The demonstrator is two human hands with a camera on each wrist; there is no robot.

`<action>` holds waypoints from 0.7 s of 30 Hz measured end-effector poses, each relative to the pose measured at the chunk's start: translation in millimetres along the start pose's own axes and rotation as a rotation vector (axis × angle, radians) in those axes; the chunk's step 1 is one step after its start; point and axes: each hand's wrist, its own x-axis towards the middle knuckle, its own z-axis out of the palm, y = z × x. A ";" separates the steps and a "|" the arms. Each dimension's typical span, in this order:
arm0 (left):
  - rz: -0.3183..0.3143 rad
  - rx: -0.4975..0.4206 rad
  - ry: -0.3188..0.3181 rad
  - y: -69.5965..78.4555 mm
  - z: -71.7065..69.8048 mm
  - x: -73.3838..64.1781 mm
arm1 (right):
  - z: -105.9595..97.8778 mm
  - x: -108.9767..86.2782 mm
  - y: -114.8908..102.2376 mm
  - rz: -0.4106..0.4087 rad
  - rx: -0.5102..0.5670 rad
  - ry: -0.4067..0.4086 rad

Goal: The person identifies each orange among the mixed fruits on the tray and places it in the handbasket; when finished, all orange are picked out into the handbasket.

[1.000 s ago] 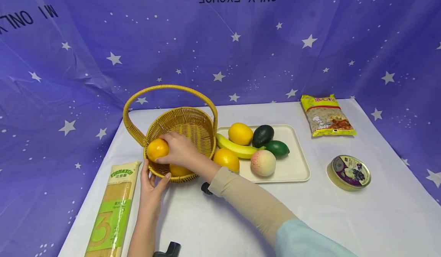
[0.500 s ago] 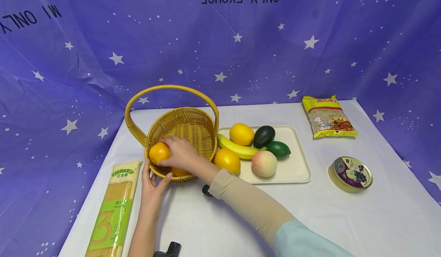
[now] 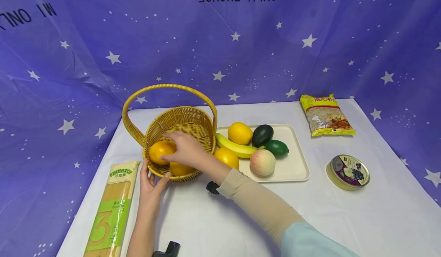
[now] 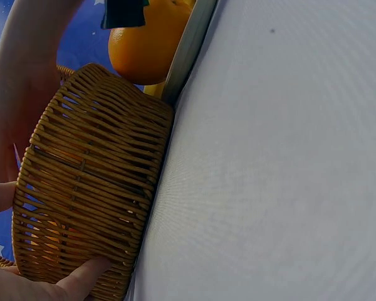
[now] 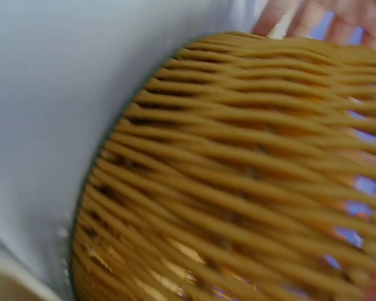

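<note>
The right hand (image 3: 187,148) is inside the wicker basket (image 3: 193,129), beside an orange (image 3: 161,152) low at the basket's left side. Its thumb overlaps the fruit's edge, while the upper fingers extend just above it. Under that hand, a second orange (image 3: 180,169) shows in part near the front rim. The left hand (image 3: 150,188) holds the basket's front left, thumb at the rim. In the left wrist view, fingers (image 4: 88,276) press the woven wall. The right wrist view is mostly filled by the blurred outside of the basket (image 5: 238,169).
Right of the basket, a cream tray (image 3: 293,169) bears a lemon (image 3: 240,133), banana (image 3: 237,148), dark avocado (image 3: 263,135), green fruit (image 3: 277,148), peach (image 3: 263,162) and orange (image 3: 226,158). Spaghetti (image 3: 110,211) lies left; a yellow bag (image 3: 327,115) and round tin (image 3: 348,172) stand right.
The right hand has brought the orange lower into the basket and shifted slightly right, its fingers loosening so more of the orange shows. The left hand stays at the basket.
</note>
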 end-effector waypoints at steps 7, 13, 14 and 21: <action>-0.011 0.001 -0.004 1.1 -0.1 0.3 | -29.0 -28.0 5.4 -0.001 0.096 0.102; -0.009 -0.009 -0.010 2.3 -0.2 -1.6 | -58.8 -59.9 12.6 -0.023 0.212 0.231; -0.012 -0.009 -0.011 2.4 -0.2 -1.7 | -63.5 -64.6 14.5 -0.022 0.231 0.254; -0.020 -0.015 -0.010 1.8 -0.4 -1.6 | -87.8 -86.7 43.9 0.103 0.385 0.384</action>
